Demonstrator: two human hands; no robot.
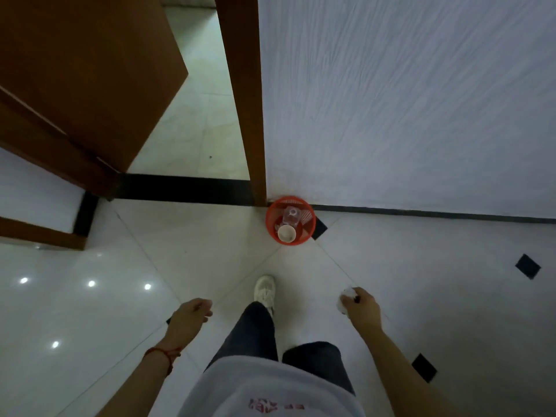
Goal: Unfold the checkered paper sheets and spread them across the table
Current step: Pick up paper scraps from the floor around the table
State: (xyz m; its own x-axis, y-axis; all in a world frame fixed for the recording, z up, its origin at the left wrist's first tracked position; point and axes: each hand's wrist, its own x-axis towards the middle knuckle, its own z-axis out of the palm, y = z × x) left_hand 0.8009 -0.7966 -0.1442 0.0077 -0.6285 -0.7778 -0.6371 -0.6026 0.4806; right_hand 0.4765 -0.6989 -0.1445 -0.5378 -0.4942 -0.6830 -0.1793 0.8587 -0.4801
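A person looks down at their own body and a floor, both bare forearms reaching forward and down. The left hand [192,311], at about seven o'clock from the middle of the view, hangs with fingers loosely curled inward and nothing in it; a thin red string bracelet [164,353] circles that wrist. The right hand [362,305], at about five o'clock, has its fingers curled round a small crumpled white wad of paper [344,300], which sticks out on the thumb side. Whether this wad is checkered cannot be told.

Between the arms are dark trouser legs [255,332], one stepping ahead, with a white lace-up shoe [264,291] at six o'clock, and the hem of a pale grey shirt [270,389] at the bottom edge.

The glossy white tiled floor [120,296] carries small black diamond insets and bright spots of reflected ceiling light at eight o'clock. A white textured wall [406,100] fills the one to three o'clock area. A brown wooden door frame [246,100] stands at twelve o'clock, with an open brown wooden door [84,70] at ten o'clock and a black threshold strip [183,188] between them.

A round red plastic mesh wastebasket [310,231] sits on the floor just beside the foot of the door frame and the wall, near the centre. Inside lie a white paper cup [286,233], a clear plastic cup [291,215] and some red-and-white striped material too small to identify.
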